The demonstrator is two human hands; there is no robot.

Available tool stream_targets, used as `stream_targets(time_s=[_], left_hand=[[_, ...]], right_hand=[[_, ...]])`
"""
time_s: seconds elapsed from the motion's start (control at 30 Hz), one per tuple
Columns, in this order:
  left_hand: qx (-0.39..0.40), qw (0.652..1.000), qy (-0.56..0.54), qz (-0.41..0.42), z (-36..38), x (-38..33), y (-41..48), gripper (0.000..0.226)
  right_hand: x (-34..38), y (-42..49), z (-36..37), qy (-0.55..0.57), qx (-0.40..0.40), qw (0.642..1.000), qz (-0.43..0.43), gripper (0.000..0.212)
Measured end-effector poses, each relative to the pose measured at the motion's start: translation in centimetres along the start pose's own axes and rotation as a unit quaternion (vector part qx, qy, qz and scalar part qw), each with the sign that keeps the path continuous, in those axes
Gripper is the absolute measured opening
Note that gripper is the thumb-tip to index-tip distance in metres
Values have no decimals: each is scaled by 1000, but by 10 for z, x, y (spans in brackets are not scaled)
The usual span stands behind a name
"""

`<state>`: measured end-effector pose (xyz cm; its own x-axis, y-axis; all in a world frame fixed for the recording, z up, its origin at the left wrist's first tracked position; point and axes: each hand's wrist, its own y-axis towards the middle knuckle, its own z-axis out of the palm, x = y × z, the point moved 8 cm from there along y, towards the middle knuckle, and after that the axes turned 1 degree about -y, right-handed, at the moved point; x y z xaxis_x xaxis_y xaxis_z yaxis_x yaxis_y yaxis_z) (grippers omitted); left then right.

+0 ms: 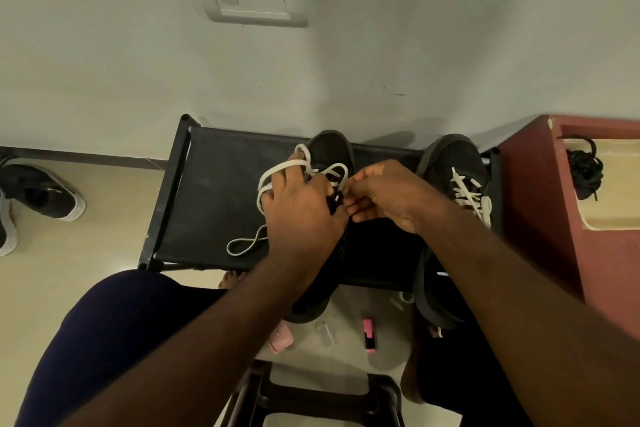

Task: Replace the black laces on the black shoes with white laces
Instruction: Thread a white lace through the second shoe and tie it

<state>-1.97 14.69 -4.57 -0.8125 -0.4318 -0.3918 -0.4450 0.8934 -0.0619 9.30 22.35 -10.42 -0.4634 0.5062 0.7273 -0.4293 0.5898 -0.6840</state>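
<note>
The shoe (pixel 329 149) in hand lies in the middle of the rack (pixel 214 191), its long axis running from the near edge to the far edge, toe toward the wall. Both hands meet over its eyelet rows, so the tongue is mostly hidden. The left hand (pixel 298 204) covers the shoe's left side, its fingers (pixel 294 170) curled with the white lace (pixel 266 177) looped round them; slack from that lace trails onto the rack toward the near left corner. The right hand (pixel 384 198) comes in from the right, its fingers (pixel 356 184) pinching a short loop of the same lace just above the eyelets. The next pull looks to run across the shoe, right hand feeding and left hand drawing slack away to the left. Which eyelet is next cannot be told. A second shoe (pixel 453 156), laced in white, lies at the right edge, and the black laces (pixel 585 170) sit off the rack, further right.
</note>
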Motion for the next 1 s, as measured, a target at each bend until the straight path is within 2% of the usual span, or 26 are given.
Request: stream_targets(time_s=[0.13,0.37,0.53,0.63,0.67,0.7,0.73,0.8,0.83,0.87,0.9,0.93,1.0], left_hand=[[45,992,115,32,4,-16,10,32],[102,992,77,-19,10,-11,22,31],[113,993,-16,-27,4,3,19,27],[89,982,-162,-47,-27,2,9,12],[90,963,-247,-57,-41,-4,4,12],[103,927,-355,-64,-55,-12,-2,14],[129,865,-480,-62,-69,-25,-8,16],[193,668,-718,-37,-101,-52,-18,16],[212,588,-780,-22,-115,-60,-22,15],[219,560,-799,-8,-127,-64,-25,15],[213,585,-782,-5,-131,-63,-26,15],[191,655,-731,-6,-130,-57,-25,16],[102,816,-569,-5,-128,-36,-21,15]], right_hand=[[1,-3,0,-37,-5,999,-27,9],[4,-17,4,-115,-31,988,-98,15],[3,-22,11,-175,-65,971,-146,18],[0,-21,9,-209,-102,961,-148,19],[-1,-20,7,-211,-110,961,-143,20],[-1,-21,6,-214,-114,960,-141,21],[-2,-21,5,-220,-117,958,-142,22],[-4,-25,4,-231,-127,954,-141,28],[-2,-29,3,-234,-134,952,-142,35],[4,-36,6,-234,-133,950,-157,45],[12,-43,10,-231,-125,947,-185,54],[23,-51,17,-224,-108,944,-217,56],[41,-70,36,-212,-57,938,-267,35]])
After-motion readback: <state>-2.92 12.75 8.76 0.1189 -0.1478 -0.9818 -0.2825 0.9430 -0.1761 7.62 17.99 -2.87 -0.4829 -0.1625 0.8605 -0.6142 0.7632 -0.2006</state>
